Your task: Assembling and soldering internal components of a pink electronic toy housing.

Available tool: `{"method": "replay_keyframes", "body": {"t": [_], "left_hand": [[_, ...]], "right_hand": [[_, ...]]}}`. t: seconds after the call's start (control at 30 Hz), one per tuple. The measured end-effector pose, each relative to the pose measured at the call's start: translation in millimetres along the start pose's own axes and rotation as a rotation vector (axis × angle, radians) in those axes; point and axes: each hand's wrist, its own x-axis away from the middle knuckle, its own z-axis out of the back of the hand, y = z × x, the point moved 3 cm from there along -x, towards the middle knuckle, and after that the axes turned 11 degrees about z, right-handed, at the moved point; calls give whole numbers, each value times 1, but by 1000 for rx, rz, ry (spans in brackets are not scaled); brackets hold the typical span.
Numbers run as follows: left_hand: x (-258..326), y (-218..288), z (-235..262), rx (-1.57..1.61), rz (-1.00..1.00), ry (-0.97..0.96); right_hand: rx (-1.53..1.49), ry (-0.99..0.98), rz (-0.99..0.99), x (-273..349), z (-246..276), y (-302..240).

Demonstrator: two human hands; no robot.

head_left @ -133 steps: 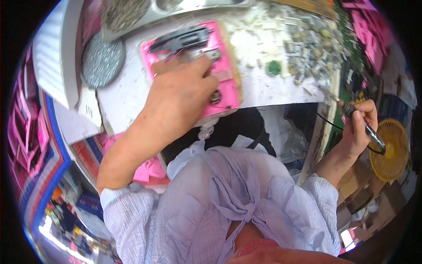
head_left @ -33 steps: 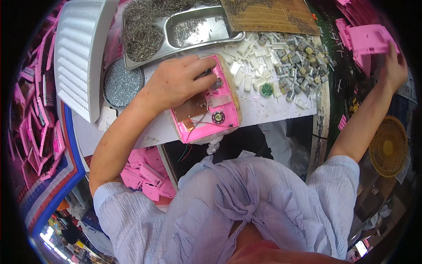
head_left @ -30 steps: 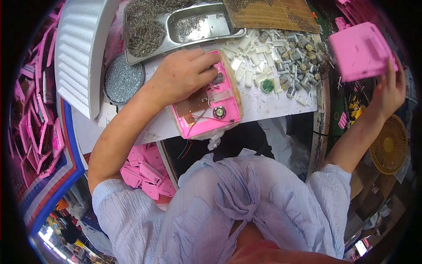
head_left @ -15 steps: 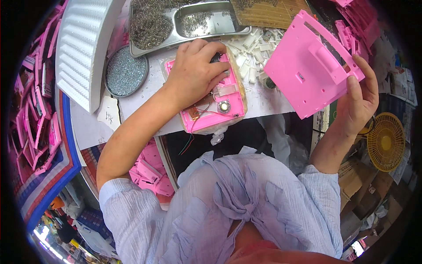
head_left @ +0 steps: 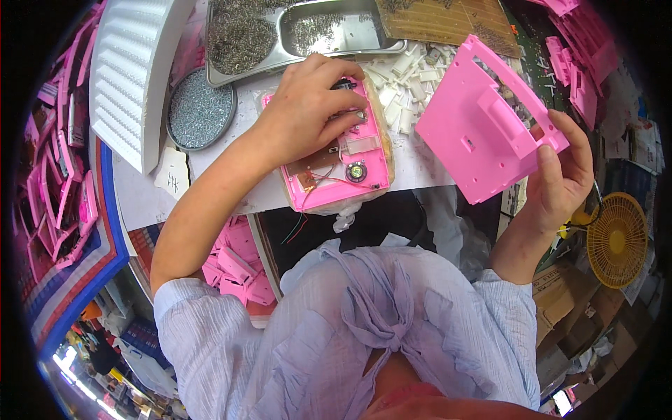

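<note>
A pink plastic casing (head_left: 329, 198) lies face up on a padded, film-wrapped rest (head_left: 386, 133) at the table's front edge. Inside it are a small round speaker (head_left: 356, 171), a brown board (head_left: 308, 181) and thin wires; loose ends hang over the edge. My left hand (head_left: 304, 108) rests over the casing's upper part, fingers bent and apart, hiding much of the inside. Off to the right, my right hand (head_left: 562, 171) grips a matching pink panel (head_left: 462, 119) by the bar of its cut-out handle. The panel is tilted in the air, apart from the casing.
Behind the casing stands a steel tray (head_left: 336, 54) of small metal parts. White plastic pieces (head_left: 406, 87) are heaped beside it. A round dish of screws (head_left: 201, 108) and a white foam block (head_left: 133, 84) are at left. More pink parts (head_left: 238, 262) lie below; a yellow fan (head_left: 616, 241) stands right.
The pink panel has moved slightly left and down with my right hand. My left hand's fingers have lifted and spread a little over the casing, baring more of its upper right corner.
</note>
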Motion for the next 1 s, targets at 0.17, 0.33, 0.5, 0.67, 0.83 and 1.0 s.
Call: {"method": "replay_keyframes", "body": {"t": [0.17,0.33,0.5,0.67,0.83,1.0], "left_hand": [[-6,-6,4,20,-134,11],[-19,-6,-1,-135,-230,-41],[-22,-3,1,-100,-223,-82],[-14,0,1,-75,-110,-33],[-6,10,2,-189,-62,24],[-3,18,34,-126,46,239]], "right_hand": [[-24,-10,-34,1,-5,4],[-3,-16,-73,-2,-23,1],[37,21,-63,0,-22,5],[51,29,-81,1,-21,5],[51,-3,-50,0,-26,6],[-23,58,-94,2,-13,0]]}}
